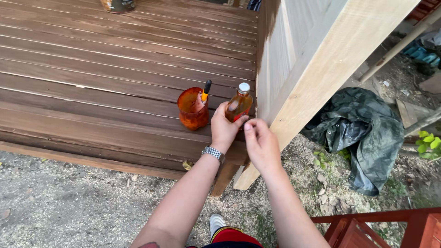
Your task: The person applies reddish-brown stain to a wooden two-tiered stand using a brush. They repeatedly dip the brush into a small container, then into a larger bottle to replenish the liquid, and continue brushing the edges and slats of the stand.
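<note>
My left hand (223, 128), with a metal watch on the wrist, is wrapped around a small glass bottle (240, 103) of amber liquid with a pale cap. The bottle stands on the brown-stained wooden deck (92, 82). My right hand (261, 144) hovers just right of the bottle, fingers together, close to the pale unpainted wooden post (317, 64). To the left of the bottle sits an orange-stained plastic cup (193, 110) with a brush handle (206, 90) sticking out of it.
A crumpled dark green tarp (363, 133) lies on the sawdust-strewn ground at right. A red wooden frame (381, 227) is at the lower right. Gravel ground lies below the deck edge. Another container (118, 5) stands at the deck's far side.
</note>
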Demonstrator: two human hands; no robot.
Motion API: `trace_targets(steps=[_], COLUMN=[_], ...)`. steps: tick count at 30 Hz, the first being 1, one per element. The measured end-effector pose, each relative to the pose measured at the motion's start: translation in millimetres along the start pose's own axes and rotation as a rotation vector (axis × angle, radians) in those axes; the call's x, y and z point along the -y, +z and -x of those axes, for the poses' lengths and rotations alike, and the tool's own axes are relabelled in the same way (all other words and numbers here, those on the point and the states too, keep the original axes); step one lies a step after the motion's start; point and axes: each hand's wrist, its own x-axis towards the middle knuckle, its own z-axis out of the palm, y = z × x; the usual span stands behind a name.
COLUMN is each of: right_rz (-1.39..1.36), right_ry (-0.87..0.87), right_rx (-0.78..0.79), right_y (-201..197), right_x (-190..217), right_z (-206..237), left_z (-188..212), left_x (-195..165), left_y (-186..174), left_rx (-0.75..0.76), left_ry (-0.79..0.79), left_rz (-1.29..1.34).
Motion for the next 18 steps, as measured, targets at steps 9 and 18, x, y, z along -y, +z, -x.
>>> trace_targets(steps=[9,18], right_rz=[-0.004,-0.066], right_ry=[0.073,0.023], right_rx=[0.114,0.117], right_y=[31,57], right_x=[-15,-9], right_z=[-11,-4], left_z=[-4,25], left_x=[24,38], left_y=[-6,-113], left_rx=[0.133,-0.180], left_ry=[0.020,0.003], left_rz=[0.017,-0.394])
